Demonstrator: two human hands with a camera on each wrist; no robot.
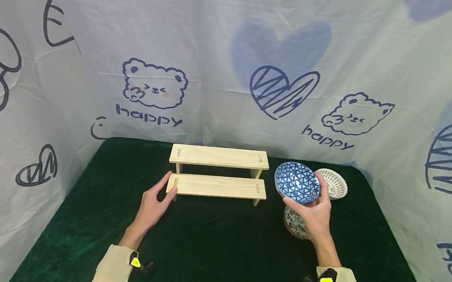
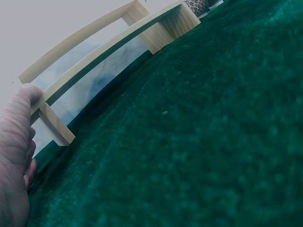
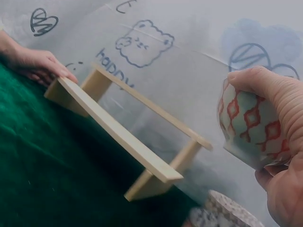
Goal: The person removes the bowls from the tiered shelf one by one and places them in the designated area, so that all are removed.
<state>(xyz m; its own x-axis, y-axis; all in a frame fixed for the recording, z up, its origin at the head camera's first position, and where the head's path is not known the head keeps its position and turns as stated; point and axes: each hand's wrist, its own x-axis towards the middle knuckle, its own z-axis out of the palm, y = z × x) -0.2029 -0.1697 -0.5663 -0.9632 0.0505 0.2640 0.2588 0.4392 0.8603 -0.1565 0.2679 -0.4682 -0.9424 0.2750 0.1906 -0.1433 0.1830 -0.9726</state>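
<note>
My right hand (image 1: 315,213) grips a bowl (image 1: 297,182) by its rim and side, raised and tipped so its blue-and-white triangle pattern shows. The right wrist view reveals red diamond-like motifs on the outside of that bowl (image 3: 253,125). A pale wooden two-step rack (image 1: 215,186) stands on the cloth. At the left end of its lower step, my left hand (image 1: 153,207) holds the board between thumb and fingers, as the left wrist view also has it; some of those fingers are hidden. Partly behind the right hand sits a floral-patterned bowl (image 1: 295,225).
A white bowl with a dashed pattern (image 1: 333,184) sits behind the right hand, at the back right. Dark green cloth (image 1: 219,248) covers the table. A printed pale curtain (image 1: 214,71) closes off the back and sides.
</note>
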